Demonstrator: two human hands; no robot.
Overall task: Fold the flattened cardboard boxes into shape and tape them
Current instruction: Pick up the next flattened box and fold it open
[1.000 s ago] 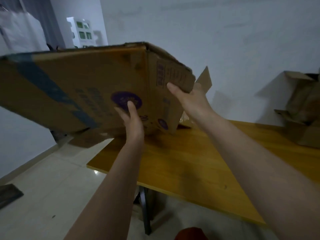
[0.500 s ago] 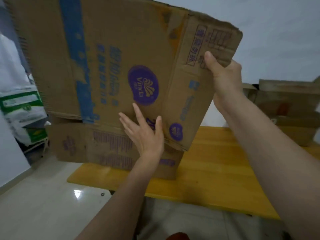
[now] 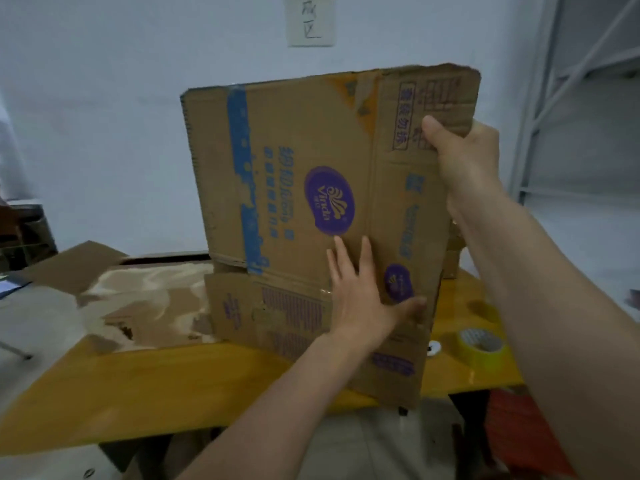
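the yellow wooden table (image 3: pixel 145 382) has bare top along its near edge from 6 to 8 o'clock. over its middle stands the brown corrugated cardboard box (image 3: pixel 304 161), upright, blue tape strip near its left edge, top edge frayed, lower flap overhanging the table's near edge. a flat torn cardboard sheet (image 3: pixel 149 306) lies at 9 o'clock. the right hand (image 3: pixel 464 157) pinches the box's upper right edge, thumb in front. the left hand (image 3: pixel 363 292) presses flat, fingers straight, on the lower panel. a yellowish tape roll (image 3: pixel 481 348) sits at 3 o'clock, apart from the box.

cardboard box (image 3: pixel 304 188) turned upright, lowered toward table (image 3: pixel 138 386)
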